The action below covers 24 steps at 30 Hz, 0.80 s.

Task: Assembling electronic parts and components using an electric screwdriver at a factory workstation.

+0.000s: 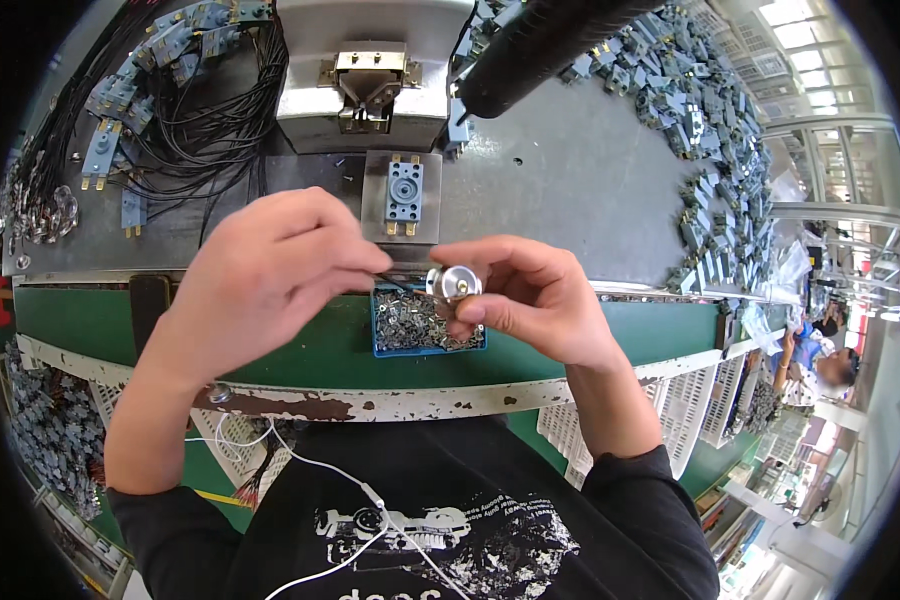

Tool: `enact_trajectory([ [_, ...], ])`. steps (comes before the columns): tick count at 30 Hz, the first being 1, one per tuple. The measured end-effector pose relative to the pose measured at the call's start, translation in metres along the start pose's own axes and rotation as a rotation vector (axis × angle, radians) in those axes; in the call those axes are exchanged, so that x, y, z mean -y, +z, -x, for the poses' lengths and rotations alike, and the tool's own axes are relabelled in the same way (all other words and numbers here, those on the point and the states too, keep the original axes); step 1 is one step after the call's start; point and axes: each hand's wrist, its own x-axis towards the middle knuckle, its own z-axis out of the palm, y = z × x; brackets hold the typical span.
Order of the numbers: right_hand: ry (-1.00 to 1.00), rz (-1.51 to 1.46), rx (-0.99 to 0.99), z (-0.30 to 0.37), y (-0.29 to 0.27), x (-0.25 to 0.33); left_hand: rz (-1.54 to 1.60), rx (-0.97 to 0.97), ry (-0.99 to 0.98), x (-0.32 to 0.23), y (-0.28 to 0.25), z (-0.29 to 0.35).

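Note:
Between the thumb and fingers of my right hand (535, 300) is a small round silver metal part (458, 284), held up above a blue tray (377, 350) of small metal pieces. My left hand (280, 270) is closed in a pinch just left of it. A thin black wire (402, 284) seems to run from its fingertips toward the metal part; the far end is hard to make out. Beyond my hands, a grey-blue rectangular switch body (404, 192) with brass terminals lies on a flat metal plate (374, 222).
Behind the plate stands a metal press fixture (370, 85). A thick black tube (540, 50) slants in from above. Bundled black wires (220, 130) with grey-blue switches lie at left. Piled grey-blue switches (695, 120) cover the right side. Another person (820, 370) is far right.

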Motion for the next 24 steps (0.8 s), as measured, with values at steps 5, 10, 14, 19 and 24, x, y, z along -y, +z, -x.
enact_trajectory([
  [5,-0.102,0.03,-0.105,0.0,0.009,-0.004,0.084,0.027,-0.014,0.004,0.001,0.001],
  [10,-0.071,-0.017,-0.068,-0.007,0.003,-0.011,0.041,-0.011,0.032,0.005,0.005,0.0],
  [14,0.07,-0.026,0.129,-0.023,-0.011,-0.008,-0.059,0.031,0.108,0.009,0.005,0.005],
  [19,0.282,0.043,0.574,-0.076,-0.021,0.0,-0.007,0.213,0.284,0.019,0.001,0.005],
  [24,0.045,0.741,0.366,-0.055,-0.002,0.037,0.017,0.139,0.04,0.014,0.009,0.016],
])
